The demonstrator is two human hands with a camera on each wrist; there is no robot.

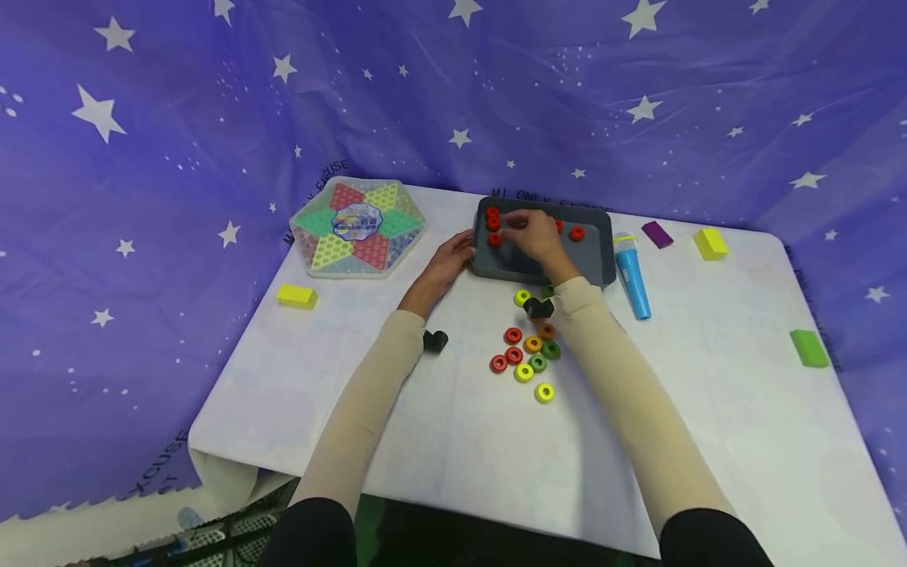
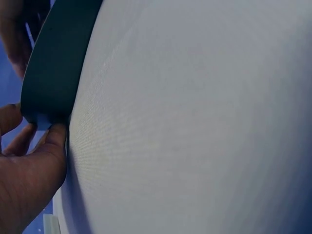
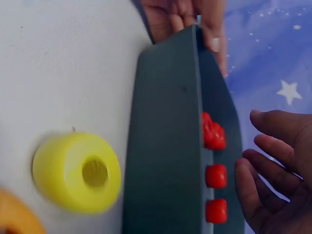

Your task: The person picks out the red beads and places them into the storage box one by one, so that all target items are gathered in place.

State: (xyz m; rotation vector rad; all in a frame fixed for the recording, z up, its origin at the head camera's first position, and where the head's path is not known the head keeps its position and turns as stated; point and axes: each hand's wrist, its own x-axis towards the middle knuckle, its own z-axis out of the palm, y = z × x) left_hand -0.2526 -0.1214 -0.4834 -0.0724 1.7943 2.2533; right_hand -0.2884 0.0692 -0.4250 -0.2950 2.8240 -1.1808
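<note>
A dark grey rectangular tray (image 1: 595,260) lies toward the far side of the table. My left hand (image 1: 446,266) grips its left end, thumb and fingers around the edge in the left wrist view. Over the tray reaches my right hand (image 1: 538,235), thumb and fingers apart with nothing between them in the right wrist view. Beside its fingertips, red rings (image 1: 495,239) form a short column at the tray's left. Another red ring (image 1: 577,234) sits farther right, with one more partly hidden behind the right hand.
Loose red, orange, green and yellow rings (image 1: 523,372) lie before the tray. A hexagonal Chinese checkers box (image 1: 354,228) stands left. To the right are a blue toy microphone (image 1: 633,276), a purple block (image 1: 657,235), a yellow block (image 1: 710,244) and a green block (image 1: 809,348). Another yellow block (image 1: 297,297) is left.
</note>
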